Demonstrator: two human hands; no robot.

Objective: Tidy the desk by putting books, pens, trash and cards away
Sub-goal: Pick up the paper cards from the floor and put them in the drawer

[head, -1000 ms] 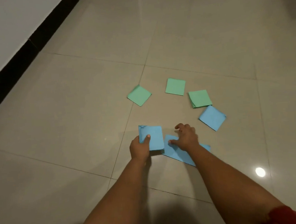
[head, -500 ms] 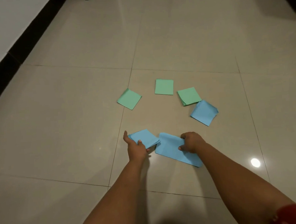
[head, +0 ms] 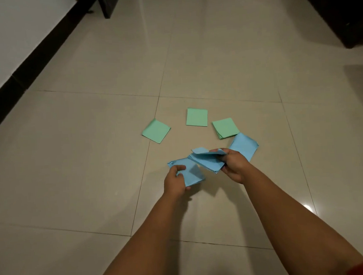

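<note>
My right hand (head: pixel 234 166) has lifted its blue card stack (head: pixel 208 160) off the tiled floor (head: pixel 92 165), fingers curled round it; earlier it lay flat. My left hand (head: pixel 175 181) grips the other blue stack (head: pixel 191 173), now touching it, centre frame. Three green piles (head: pixel 196 117) and one blue pile (head: pixel 244 144) lie unmoved above.

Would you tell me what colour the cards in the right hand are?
Light blue; the cards gripped by the right hand show clearly in the head view.
</note>
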